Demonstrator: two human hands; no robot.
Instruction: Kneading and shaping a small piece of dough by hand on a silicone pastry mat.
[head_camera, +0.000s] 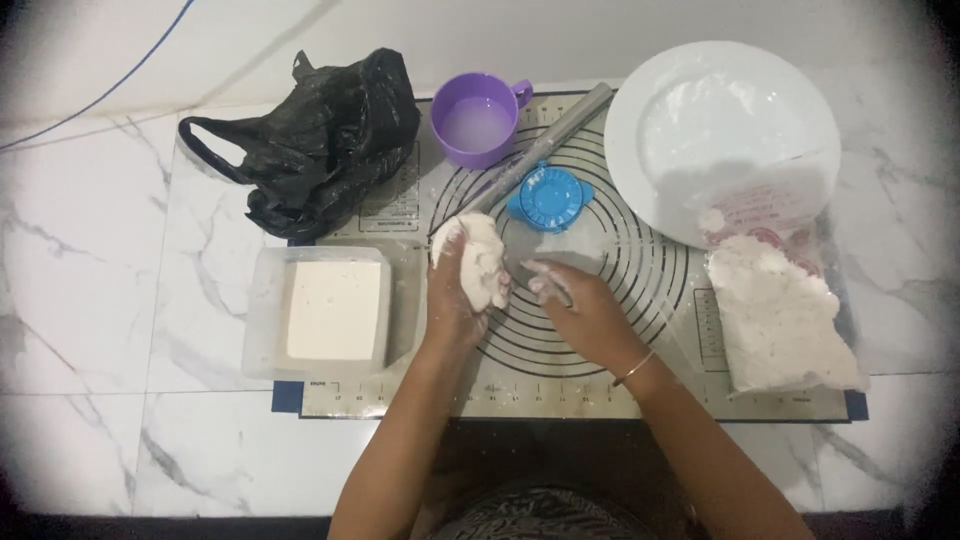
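1. Dough (480, 262), a pale floury lump, sits clamped in the left hand (452, 295), fingers curled around its near side, lifted just above the mat's ringed centre.
2. Silicone baking mat (560, 385), printed with concentric circles and ruler marks, lies flat on the marble floor (100, 300) beneath both hands.
3. White plate (722, 135), dusted with flour, rests well beyond the right hand (580, 305), up and to its right, overlapping the mat's far corner.
4. Clear bag of flour (780, 315) lies just to the right of the right hand, its top edge tucked under the plate's rim.
5. Black plastic bag (320, 150), crumpled, sits beyond the left hand and to its left.
6. Clear plastic tub (262, 330) holding a white block (335, 310) stands just to the left of the left hand.
7. Right hand, floured, presses palm-down on the mat with fingers together and flattened, gripping nothing, its fingertips near the dough.
8. Rolling pin (545, 150) lies at a slant beyond both hands, its near end close to the dough.
9. Purple cup (478, 120) of cloudy liquid stands past the left hand, beside the pin.
10. Blue dumpling press (548, 197) rests shut just beyond the right hand's fingertips.
11. Thin bangle (634, 368) circles the right wrist.
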